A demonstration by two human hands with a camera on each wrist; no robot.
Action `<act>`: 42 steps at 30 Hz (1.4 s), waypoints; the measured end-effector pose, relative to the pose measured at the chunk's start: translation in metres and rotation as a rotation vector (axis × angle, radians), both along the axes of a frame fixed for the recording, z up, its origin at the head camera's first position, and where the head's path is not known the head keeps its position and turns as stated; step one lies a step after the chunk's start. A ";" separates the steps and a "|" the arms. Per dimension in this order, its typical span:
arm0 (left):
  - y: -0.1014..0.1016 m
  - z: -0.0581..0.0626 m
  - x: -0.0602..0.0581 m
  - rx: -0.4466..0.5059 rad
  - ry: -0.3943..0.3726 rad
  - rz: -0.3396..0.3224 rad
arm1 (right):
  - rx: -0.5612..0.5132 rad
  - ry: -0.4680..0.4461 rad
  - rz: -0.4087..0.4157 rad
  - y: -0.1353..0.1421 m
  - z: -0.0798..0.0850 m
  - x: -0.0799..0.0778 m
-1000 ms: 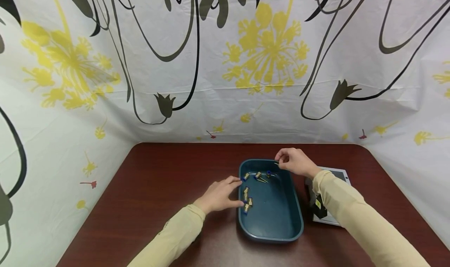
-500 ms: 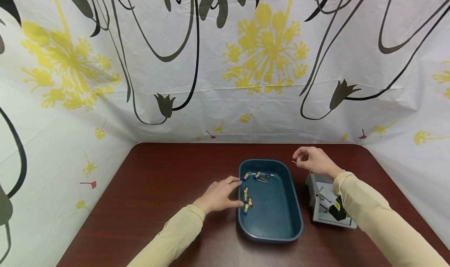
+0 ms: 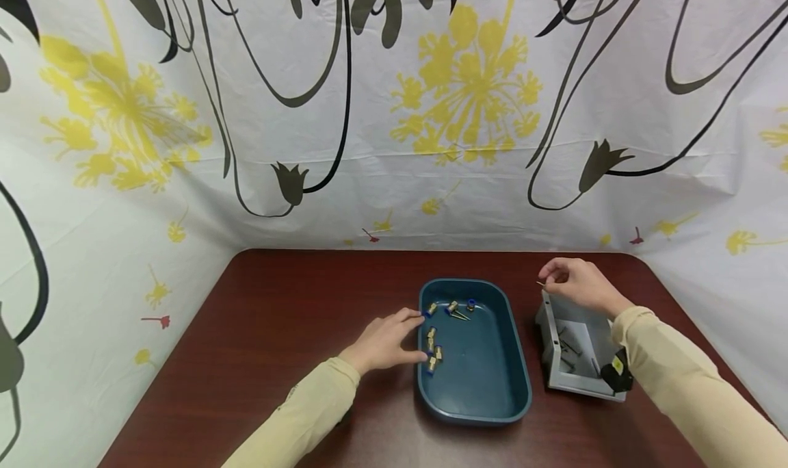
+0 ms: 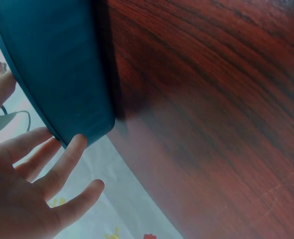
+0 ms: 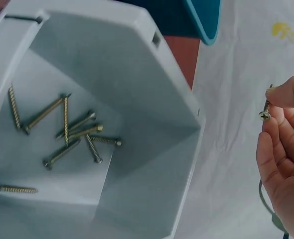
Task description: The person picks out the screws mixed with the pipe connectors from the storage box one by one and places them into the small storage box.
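My right hand (image 3: 577, 284) pinches a cross-head screw (image 5: 264, 116) between thumb and fingers, above the far end of a grey bin (image 3: 585, 388). In the right wrist view several brass-coloured screws (image 5: 46, 113) lie scattered on the bin's floor. A blue tray (image 3: 480, 379) stands left of the bin. Inside it are several brass fittings with blue ends (image 3: 431, 343) along the left side, and a couple of screws (image 3: 460, 315) near the far end. With fingers spread, my left hand (image 3: 383, 343) touches the tray's left rim; the left wrist view shows its fingertips against the outer wall.
Both containers stand on a dark red-brown wooden table (image 3: 265, 331). A white patterned cloth (image 3: 369, 133) hangs behind the table and at its sides. A black device with a yellow label (image 3: 618, 370) sits at the right wrist, over the bin's near right corner.
My right hand has moved right from the tray's far right corner to above the bin's far end, carrying the screw. The bin's inside has come into view. The left hand stays in place.
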State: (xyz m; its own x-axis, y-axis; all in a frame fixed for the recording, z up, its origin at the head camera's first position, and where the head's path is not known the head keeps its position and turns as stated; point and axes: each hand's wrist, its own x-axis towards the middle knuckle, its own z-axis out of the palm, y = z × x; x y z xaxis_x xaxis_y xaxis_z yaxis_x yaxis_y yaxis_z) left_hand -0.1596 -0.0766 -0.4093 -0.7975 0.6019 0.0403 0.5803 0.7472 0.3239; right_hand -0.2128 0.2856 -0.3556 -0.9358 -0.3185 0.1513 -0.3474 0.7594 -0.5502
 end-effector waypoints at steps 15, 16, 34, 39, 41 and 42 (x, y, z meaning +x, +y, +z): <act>0.000 -0.001 -0.001 -0.003 0.001 -0.004 | 0.047 -0.034 -0.053 0.030 -0.011 0.014; 0.000 -0.001 -0.001 -0.002 -0.002 -0.004 | 0.049 -0.036 -0.057 0.032 -0.012 0.015; 0.001 0.001 -0.001 -0.007 -0.008 0.007 | 0.044 -0.039 0.024 0.032 -0.020 0.021; 0.001 0.001 0.000 -0.008 -0.011 0.011 | 0.015 0.001 0.062 0.010 -0.009 0.014; 0.001 0.001 0.000 -0.008 -0.011 0.012 | -0.011 -0.005 0.083 -0.001 -0.005 0.011; 0.001 0.001 0.000 -0.007 -0.009 0.011 | -0.025 -0.010 0.099 -0.007 -0.003 0.009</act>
State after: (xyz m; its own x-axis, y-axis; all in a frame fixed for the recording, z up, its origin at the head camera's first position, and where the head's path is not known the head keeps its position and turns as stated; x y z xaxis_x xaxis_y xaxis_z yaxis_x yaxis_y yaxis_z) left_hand -0.1598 -0.0757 -0.4084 -0.8042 0.5936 0.0291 0.5694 0.7555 0.3239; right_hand -0.2036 0.2790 -0.3588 -0.9015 -0.4056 0.1510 -0.4143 0.7075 -0.5726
